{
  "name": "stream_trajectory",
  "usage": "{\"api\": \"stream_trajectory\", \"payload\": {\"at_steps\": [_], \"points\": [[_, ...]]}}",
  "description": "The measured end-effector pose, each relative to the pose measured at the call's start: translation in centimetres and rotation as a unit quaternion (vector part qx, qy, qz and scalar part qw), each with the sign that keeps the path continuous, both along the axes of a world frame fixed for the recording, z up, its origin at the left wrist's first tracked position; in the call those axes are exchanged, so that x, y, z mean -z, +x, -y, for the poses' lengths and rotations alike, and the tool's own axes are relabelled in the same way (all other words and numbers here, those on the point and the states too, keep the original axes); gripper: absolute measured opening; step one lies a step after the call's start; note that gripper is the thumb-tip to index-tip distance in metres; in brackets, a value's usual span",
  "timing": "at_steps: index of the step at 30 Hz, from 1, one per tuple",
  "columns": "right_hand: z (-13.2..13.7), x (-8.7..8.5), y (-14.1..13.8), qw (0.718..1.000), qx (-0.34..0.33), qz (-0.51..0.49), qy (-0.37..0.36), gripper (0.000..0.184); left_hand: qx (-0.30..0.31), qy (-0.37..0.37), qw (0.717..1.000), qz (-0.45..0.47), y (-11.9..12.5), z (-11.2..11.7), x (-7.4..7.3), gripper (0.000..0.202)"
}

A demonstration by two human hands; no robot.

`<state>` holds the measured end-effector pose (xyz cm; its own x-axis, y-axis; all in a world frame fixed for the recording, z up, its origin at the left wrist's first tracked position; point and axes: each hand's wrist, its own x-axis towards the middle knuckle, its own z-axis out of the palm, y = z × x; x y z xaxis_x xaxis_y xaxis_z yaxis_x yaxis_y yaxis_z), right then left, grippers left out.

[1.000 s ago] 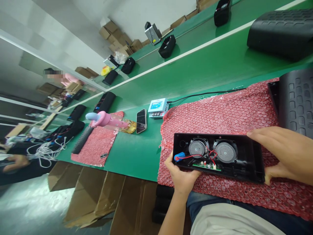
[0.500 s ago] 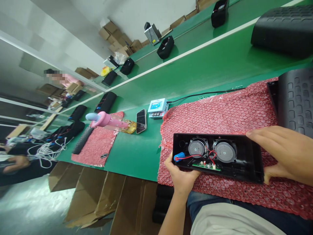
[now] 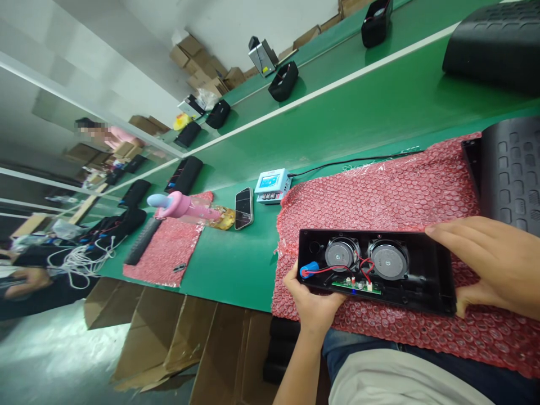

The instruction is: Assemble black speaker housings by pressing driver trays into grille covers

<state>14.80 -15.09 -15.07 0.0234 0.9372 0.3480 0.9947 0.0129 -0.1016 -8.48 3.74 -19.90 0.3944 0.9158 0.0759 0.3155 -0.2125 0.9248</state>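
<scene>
Between my hands is an uncovered black speaker housing (image 3: 426,275), its inside facing me. Two round speaker drivers (image 3: 388,262) sit in it, along with a blue battery (image 3: 309,270) on red and black wires and a green circuit board (image 3: 356,287) that shows a small blue light. My left hand (image 3: 314,304) grips the housing's lower left corner, some fingers hidden beneath it. At the right end, my right hand (image 3: 485,264) holds it with thumb and fingers on opposite edges. Red bubble wrap (image 3: 379,191) lies under the housing.
A light blue device with a screen (image 3: 272,183) and a phone (image 3: 243,208) lie left of the wrap. Farther left stands a pink-topped bottle (image 3: 189,209). A black textured speaker shell (image 3: 512,174) rests at right. Another person's hand (image 3: 31,281) is at far left, above cardboard boxes (image 3: 147,332).
A blue light now shows on the circuit board, where none was visible before. Both hands keep their hold, and the housing stays in nearly the same place.
</scene>
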Motion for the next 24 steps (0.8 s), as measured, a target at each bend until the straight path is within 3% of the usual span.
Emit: {"api": "stream_trajectory", "payload": {"at_steps": [7, 16, 18, 21, 22, 24], "points": [[0.0, 0.6, 0.6, 1.000, 0.001, -0.019, 0.000, 0.064, 0.008, 0.066, 0.997, -0.049, 0.1, -0.5, -0.4, 0.090], [0.1, 0.7, 1.2, 0.991, 0.032, -0.116, -0.052, 0.096, 0.045, 0.209, 0.970, -0.112, -0.5, -0.5, 0.2, 0.099], [0.2, 0.6, 1.3, 0.988, 0.036, -0.136, -0.068, 0.100, 0.045, 0.315, 0.939, -0.133, -0.5, -0.3, -0.4, 0.102], [0.4, 0.6, 1.6, 0.982, 0.047, -0.159, -0.088, 0.102, 0.073, 0.503, 0.845, -0.165, -0.3, -0.3, -2.0, 0.099], [0.5, 0.7, 1.6, 0.981, 0.049, -0.166, -0.093, 0.101, 0.098, 0.537, 0.818, -0.180, -0.3, -0.3, -2.6, 0.093], [0.6, 0.8, 1.7, 0.977, 0.054, -0.181, -0.104, 0.100, 0.145, 0.553, 0.793, -0.208, -0.1, -0.4, -3.8, 0.077]]}}
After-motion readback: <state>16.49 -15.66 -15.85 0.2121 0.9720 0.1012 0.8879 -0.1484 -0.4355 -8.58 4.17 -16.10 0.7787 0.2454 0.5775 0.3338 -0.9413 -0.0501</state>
